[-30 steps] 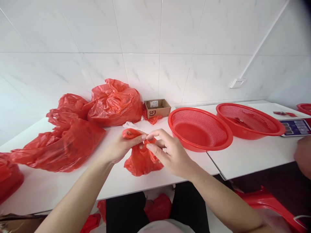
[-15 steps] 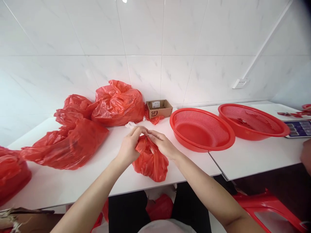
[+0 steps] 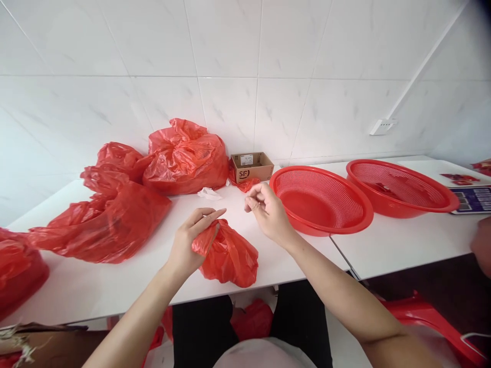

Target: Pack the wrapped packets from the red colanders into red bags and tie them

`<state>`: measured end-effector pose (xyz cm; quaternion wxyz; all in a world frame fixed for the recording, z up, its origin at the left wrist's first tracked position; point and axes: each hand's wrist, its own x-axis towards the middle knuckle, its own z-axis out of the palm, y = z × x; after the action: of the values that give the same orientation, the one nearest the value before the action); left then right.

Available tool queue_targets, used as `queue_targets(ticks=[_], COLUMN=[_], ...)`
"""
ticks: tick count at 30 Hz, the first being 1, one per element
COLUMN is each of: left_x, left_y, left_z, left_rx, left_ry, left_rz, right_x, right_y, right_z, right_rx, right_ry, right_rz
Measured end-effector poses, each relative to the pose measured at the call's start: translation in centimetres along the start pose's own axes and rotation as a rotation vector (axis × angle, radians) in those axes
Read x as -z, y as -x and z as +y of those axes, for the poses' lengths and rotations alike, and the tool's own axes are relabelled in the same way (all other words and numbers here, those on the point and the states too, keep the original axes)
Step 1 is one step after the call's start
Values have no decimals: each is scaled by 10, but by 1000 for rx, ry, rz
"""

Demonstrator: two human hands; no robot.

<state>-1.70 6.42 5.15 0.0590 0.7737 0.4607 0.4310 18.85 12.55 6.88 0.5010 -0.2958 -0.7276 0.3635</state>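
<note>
one crumpled, glossy red plastic bag (image 3: 233,255), bulging and creased

Left hand (image 3: 190,240) grips the top of a small red bag (image 3: 233,255) near the white table's (image 3: 284,260) front edge. Right hand (image 3: 268,212) raised, apart from it, fingers curled. Two red baskets (image 3: 318,204) to the right; carton (image 3: 252,171) by the wall, larger red bags (image 3: 186,161) leftward.

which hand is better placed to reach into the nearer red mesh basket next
Probably right: the right hand is beside the basket, seemingly empty; the left hand holds a red plastic bag.
</note>
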Motion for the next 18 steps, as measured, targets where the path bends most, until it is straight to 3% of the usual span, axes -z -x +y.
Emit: queue_targets(ticks=[2,4,6,10,12,18], left_x=[0,-2,-3,-6,-7,-13], left_y=[0,-1,-1,-1,-1,-2], left_z=[1,2,3,4,4,3], left_rx=[-52,-108,-143,-123,-120,-212], left_ry=[-41,-96,-125,-105,-97,-176], left_rz=[39,86,119,158,170,191], right_x=[-2,-8,-14,-16,-14,-18], right_y=[0,2,4,1,-1,5], right_z=[0,2,4,3,0,3], right_rx=[-25,-82,-136,-212,-236,-296], right_ry=[10,-12,-64,-239,-349,-316], right_rz=[-118,-318,-406,-158,-104,-331])
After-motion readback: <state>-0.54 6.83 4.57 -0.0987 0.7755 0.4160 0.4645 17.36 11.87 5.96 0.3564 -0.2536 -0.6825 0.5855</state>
